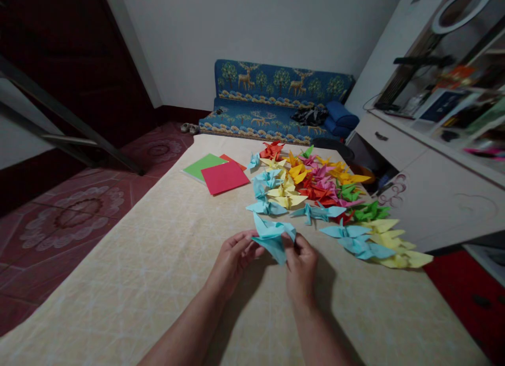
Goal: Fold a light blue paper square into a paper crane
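Observation:
A light blue origami crane (273,234), partly folded out, is held above the table between my two hands. My left hand (236,253) pinches its left edge with thumb and fingers. On its right side, my right hand (302,263) grips the paper, thumb in front and fingers behind. Just beyond lie finished paper cranes: a light blue one (267,207) and another light blue one (317,212) are closest to my hands. Yellow cranes (287,197) and red cranes (319,191) sit behind these.
A cream cloth covers the table (150,282). Green paper (205,166) and red square paper (224,178) lie at the far left. More cranes, orange, pink and green, crowd the right side. A blue sofa (252,111) stands beyond; a white cabinet (426,187) is at right.

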Tool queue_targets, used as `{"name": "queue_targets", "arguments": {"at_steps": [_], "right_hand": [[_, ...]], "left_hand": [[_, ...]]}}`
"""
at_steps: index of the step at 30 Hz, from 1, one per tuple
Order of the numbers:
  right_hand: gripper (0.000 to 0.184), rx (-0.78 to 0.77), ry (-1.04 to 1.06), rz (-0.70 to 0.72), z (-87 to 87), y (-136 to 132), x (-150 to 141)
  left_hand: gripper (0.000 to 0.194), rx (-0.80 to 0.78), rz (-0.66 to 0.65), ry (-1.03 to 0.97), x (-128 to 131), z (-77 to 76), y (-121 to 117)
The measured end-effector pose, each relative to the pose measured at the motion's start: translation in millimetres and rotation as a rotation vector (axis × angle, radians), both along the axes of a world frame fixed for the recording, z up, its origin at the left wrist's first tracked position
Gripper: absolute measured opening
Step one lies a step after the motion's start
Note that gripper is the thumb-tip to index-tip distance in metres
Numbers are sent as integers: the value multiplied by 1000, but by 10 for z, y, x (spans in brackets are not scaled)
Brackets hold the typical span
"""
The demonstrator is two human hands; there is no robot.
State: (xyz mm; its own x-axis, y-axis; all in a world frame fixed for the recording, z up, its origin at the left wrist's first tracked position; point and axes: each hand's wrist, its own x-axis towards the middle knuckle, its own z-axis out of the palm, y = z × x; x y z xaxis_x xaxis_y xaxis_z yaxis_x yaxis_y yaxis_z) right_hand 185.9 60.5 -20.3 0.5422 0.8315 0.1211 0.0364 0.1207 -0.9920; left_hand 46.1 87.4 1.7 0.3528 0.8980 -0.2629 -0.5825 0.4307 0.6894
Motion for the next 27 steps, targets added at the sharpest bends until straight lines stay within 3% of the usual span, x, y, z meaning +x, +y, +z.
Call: {"name": "queue_targets", "arguments": {"at_steps": [4, 9, 11, 13, 15, 19, 21, 24, 27], "right_hand": [[18, -32, 203, 64, -37, 28, 4], [14, -31, 428, 131, 61, 15, -19], [16, -39, 462, 170, 107, -1, -20], [17, -19, 382, 215, 144, -20, -17], [14, 56, 174, 272, 175, -38, -21], [9, 186, -145, 359, 185, -54, -47], [6, 106, -90, 320, 147, -54, -48], [19, -30, 146, 198, 62, -58, -16], [25, -31, 255, 75, 7, -57, 40]], "left_hand": [[24, 0, -21, 22, -2, 2, -15], [7, 96, -29, 57, -5, 16, -25], [15, 98, -43, 40, -9, 32, -27], [26, 96, -38, 42, -9, 54, -35], [34, 112, -5, 109, -5, 75, -45], [36, 174, 66, 304, -9, 84, -39], [34, 184, 65, 328, -25, 76, -22], [30, 175, 64, 344, -65, 54, 11], [27, 117, 109, 349, -107, 14, 52]]}}
